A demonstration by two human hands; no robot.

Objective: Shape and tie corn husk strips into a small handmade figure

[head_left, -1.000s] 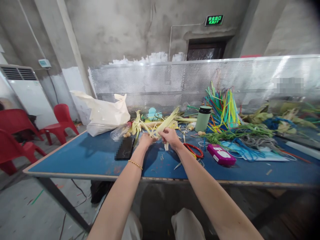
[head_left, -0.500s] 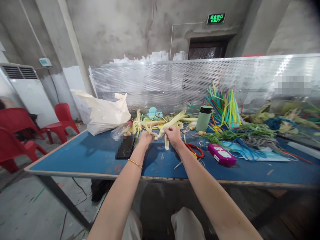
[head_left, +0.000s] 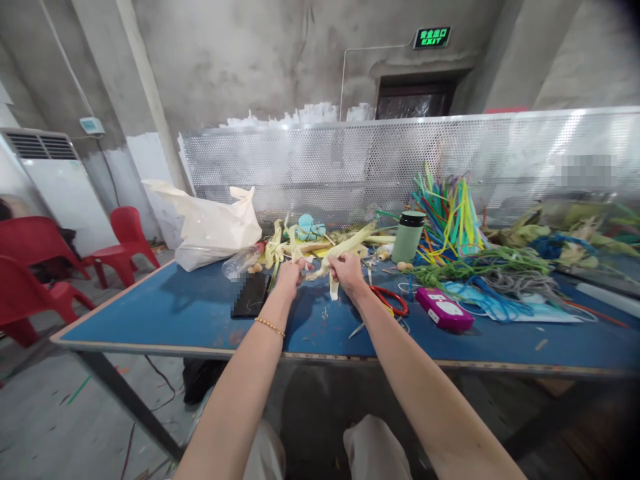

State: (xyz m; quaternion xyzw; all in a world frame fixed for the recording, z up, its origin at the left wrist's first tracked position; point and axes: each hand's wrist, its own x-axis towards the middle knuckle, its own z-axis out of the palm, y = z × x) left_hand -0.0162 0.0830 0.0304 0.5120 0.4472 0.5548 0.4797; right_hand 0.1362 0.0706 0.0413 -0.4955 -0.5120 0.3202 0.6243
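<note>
Both my hands are stretched out over the blue table (head_left: pixel 165 320). My left hand (head_left: pixel 289 275) is closed on a thin pale yellow husk strip (head_left: pixel 292 245) that sticks up from the fist. My right hand (head_left: pixel 346 270) is closed on a wider pale yellow husk strip (head_left: pixel 350 244) that runs up and to the right, with a short end hanging below the fist. The two hands sit a little apart, with a frayed bit of husk between them. More husk strips (head_left: pixel 274 248) lie in a pile just behind the hands.
A black phone (head_left: pixel 251 294) lies left of my left hand, red scissors (head_left: pixel 389 300) and a magenta box (head_left: pixel 443 309) right of my right hand. A green flask (head_left: pixel 407 237), coloured strips (head_left: pixel 450 213), a clear bottle (head_left: pixel 240 261) and a white bag (head_left: pixel 210 223) stand behind. Red chairs (head_left: pixel 120 243) are at the left.
My hands have drawn slightly apart. The long husk strip has swung from steeply upright to a flatter slant toward the right, and a thin strip now stands up from my left fist.
</note>
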